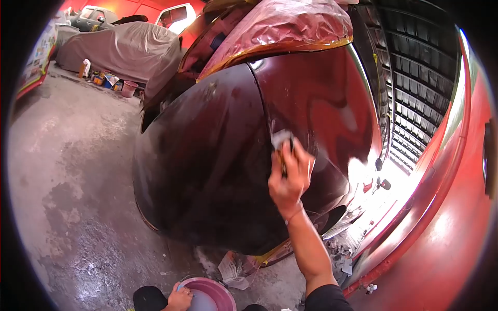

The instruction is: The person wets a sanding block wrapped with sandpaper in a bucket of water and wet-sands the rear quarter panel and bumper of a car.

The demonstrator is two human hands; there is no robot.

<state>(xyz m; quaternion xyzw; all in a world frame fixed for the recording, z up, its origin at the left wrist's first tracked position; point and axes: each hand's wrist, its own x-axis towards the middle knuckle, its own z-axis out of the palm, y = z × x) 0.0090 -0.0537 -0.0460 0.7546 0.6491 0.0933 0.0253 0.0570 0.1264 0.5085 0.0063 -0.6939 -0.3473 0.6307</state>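
My right hand (291,173) reaches out to the dark, glossy car body (207,155), its fingers closed round a small tool with a pale, blurred end (281,138). That end is at the seam between the dark left panel and the reddish, reflective right panel (332,103). Low in the view, my left hand (180,299) is at the rim of a pink basin (220,290) holding cloudy liquid. Its fingers curl round something light blue, partly hidden. Pink plastic sheeting (306,26) with a yellow-brown taped edge covers the upper part of the car.
A covered car (119,49) stands at the back left, with bottles, cans and a pink bucket (129,88) beside it. Crumpled paper (236,269) lies on the concrete floor (78,181) under the car body. A red wall (446,233) with a pipe runs along the right.
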